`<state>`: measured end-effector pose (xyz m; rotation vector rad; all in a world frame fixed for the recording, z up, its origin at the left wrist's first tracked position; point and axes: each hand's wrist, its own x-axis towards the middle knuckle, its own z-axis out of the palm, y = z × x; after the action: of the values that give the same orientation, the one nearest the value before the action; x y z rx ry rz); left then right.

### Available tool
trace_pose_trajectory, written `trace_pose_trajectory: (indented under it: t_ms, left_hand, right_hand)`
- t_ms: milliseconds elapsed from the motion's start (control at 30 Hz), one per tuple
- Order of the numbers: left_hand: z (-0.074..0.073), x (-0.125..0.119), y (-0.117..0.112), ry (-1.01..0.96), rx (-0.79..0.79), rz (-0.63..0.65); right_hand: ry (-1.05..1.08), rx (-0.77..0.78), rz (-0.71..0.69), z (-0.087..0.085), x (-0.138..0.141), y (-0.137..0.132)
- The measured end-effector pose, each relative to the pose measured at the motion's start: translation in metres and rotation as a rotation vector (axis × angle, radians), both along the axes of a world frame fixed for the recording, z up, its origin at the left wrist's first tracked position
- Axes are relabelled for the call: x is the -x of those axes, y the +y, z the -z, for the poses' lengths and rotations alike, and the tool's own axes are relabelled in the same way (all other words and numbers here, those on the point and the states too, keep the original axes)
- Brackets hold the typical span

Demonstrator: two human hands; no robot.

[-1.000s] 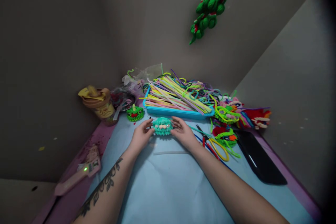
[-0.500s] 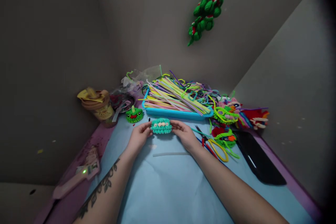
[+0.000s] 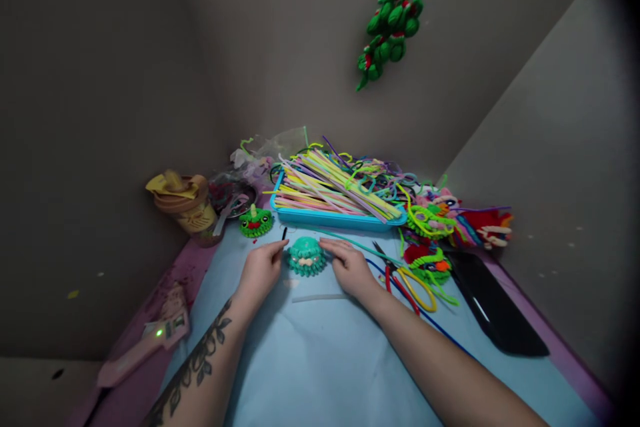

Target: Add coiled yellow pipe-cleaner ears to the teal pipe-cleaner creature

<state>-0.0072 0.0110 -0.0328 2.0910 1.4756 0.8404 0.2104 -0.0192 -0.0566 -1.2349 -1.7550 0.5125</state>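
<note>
A teal fuzzy pipe-cleaner figure (image 3: 306,259) sits between my hands, its round dome on top and a ruffled, looped rim below, with small beige details on its front. My left hand (image 3: 263,268) is at its left side, fingers stretched toward it. On the other side, my right hand (image 3: 351,268) has its fingers extended straight, tips at the figure's upper edge. Neither hand is wrapped round it; whether the fingertips press on it is hard to see. In front lies a pale grey stick (image 3: 320,297) on the light blue mat (image 3: 310,360).
Behind stands a blue tray (image 3: 340,217) heaped with coloured pipe cleaners. A green figure (image 3: 256,221) and a lidded cup (image 3: 187,203) are at left, near a pink glue gun (image 3: 145,347). Pliers (image 3: 400,283), yellow-handled scissors (image 3: 419,288) and a black phone-like slab (image 3: 495,307) lie right.
The teal figure has come lower and tilted, so its dome now shows on top. My fingers have loosened from its sides and straightened.
</note>
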Motion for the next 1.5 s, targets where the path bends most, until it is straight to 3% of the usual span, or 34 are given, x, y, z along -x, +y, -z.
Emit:
trace_pose_trajectory:
  t_ms: [100,233,667,1033,1167,1300,1400,1500]
  left_hand:
    - [-0.005,-0.003,-0.006,0.119,-0.038,0.071]
    - [-0.007,-0.006,-0.009,0.167,-0.030,0.093]
    - [-0.002,-0.004,-0.009,0.085,-0.170,0.077]
    - [-0.001,-0.004,-0.009,0.143,-0.231,0.199]
    - [-0.001,-0.001,-0.009,0.168,-0.271,0.199]
    - [-0.002,0.001,-0.009,0.210,-0.284,0.186]
    - [-0.001,0.002,-0.009,0.216,-0.285,0.165]
    - [0.002,0.002,-0.009,0.196,-0.277,0.145]
  right_hand:
    - [-0.120,-0.096,-0.034,0.000,0.001,-0.002]
    - [-0.180,-0.101,-0.029,0.002,0.002,-0.002]
    - [-0.183,-0.165,-0.085,-0.009,0.005,-0.010]
    - [-0.187,-0.086,-0.083,-0.008,0.007,-0.009]
    - [-0.167,-0.052,-0.001,-0.029,0.000,-0.011]
    - [-0.189,-0.087,0.146,-0.070,-0.019,0.002]
    - [-0.263,-0.072,0.158,-0.095,-0.028,0.032]
    - [-0.364,0.130,0.082,-0.101,-0.023,0.077]
